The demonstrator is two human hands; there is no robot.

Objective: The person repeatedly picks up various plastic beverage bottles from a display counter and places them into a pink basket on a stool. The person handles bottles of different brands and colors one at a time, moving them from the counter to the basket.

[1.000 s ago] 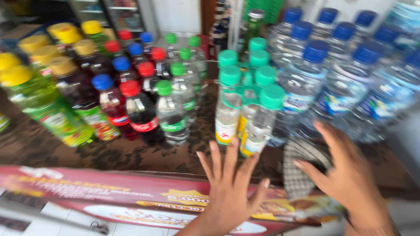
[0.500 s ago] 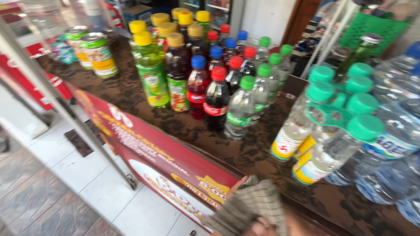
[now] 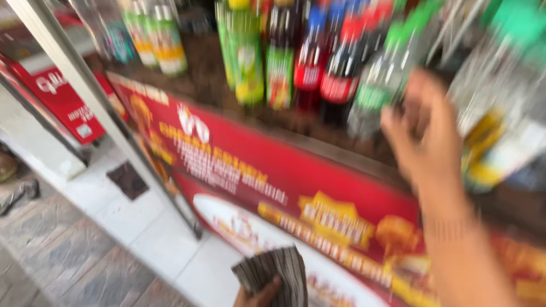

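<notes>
My right hand [image 3: 426, 136] is raised in front of the bottles on the counter, blurred, fingers apart and holding nothing. It is nearest a clear bottle with a green label [image 3: 372, 94] and clear bottles with yellow labels [image 3: 489, 131]. At the bottom edge, my left hand [image 3: 259, 297] grips a striped grey cloth [image 3: 276, 270], low in front of the red banner [image 3: 273, 176]. Dark cola bottles with red labels [image 3: 341, 74] and green drink bottles [image 3: 247, 57] stand further left on the counter.
The dark counter top [image 3: 207, 85] carries several rows of bottles. The red and yellow banner hangs along its front. A slanted metal post [image 3: 96, 108] stands at left. Pale tiles [image 3: 142, 227] and brick paving [image 3: 62, 267] lie below, with a second red sign [image 3: 62, 102] at far left.
The view has swung closer and lower along the counter front. My right hand has come up in front of the bottles. The cloth stays gripped at the bottom edge.
</notes>
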